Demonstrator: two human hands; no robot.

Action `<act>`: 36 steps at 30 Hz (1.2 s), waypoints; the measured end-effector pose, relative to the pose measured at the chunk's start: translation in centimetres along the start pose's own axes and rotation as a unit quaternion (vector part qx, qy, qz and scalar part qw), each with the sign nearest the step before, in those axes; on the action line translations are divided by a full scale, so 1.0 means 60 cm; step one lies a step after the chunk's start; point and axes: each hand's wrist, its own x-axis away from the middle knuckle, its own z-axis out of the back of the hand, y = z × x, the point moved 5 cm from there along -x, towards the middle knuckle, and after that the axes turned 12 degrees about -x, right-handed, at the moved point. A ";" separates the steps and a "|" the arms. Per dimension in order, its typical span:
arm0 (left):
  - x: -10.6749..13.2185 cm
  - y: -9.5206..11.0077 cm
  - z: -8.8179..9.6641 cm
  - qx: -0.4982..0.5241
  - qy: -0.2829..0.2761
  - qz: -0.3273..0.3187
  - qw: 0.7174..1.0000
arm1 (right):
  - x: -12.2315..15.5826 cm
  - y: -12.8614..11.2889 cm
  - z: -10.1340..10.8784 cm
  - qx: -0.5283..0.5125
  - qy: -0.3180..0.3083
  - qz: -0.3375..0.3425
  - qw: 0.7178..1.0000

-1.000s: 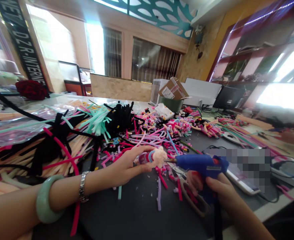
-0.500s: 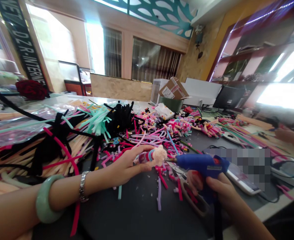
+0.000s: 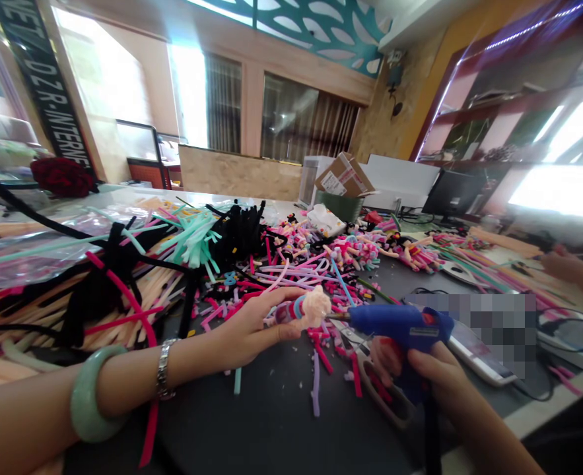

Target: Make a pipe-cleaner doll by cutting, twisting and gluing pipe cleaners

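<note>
My left hand is closed around a small pipe-cleaner doll, with a cream fuzzy head and a pink and blue body partly hidden by the fingers. In my right hand is a blue glue gun, held by its handle. Its nozzle points left, right at the doll's cream head; whether it touches I cannot tell. Below the glue gun lies a pair of scissors on the dark mat, partly covered by my right hand.
Bundles of black pipe cleaners and mint pipe cleaners lie at the left, with pink and lilac pieces strewn mid-table. Finished-looking small dolls are heaped behind. A phone-like device sits right. Another person's hand shows at the far right.
My hands, the doll and the glue gun have stayed almost still. The other person's hand at the far right has shifted slightly.
</note>
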 end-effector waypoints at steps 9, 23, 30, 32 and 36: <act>-0.001 -0.003 -0.002 0.017 -0.006 0.009 1.000 | -0.002 -0.002 -0.001 0.006 0.002 -0.003 1.000; -0.002 0.006 0.001 0.017 -0.006 0.004 1.000 | 0.002 0.001 0.013 0.035 -0.002 0.020 0.999; 0.001 -0.001 -0.002 -0.031 -0.010 -0.006 0.999 | 0.004 0.003 0.010 0.008 -0.014 -0.007 1.000; 0.001 -0.001 -0.002 -0.039 -0.012 -0.010 0.999 | 0.005 0.002 0.009 0.004 -0.007 -0.002 1.000; 0.002 0.002 -0.001 -0.050 -0.017 -0.016 0.998 | 0.003 0.000 0.006 0.005 -0.023 0.009 1.000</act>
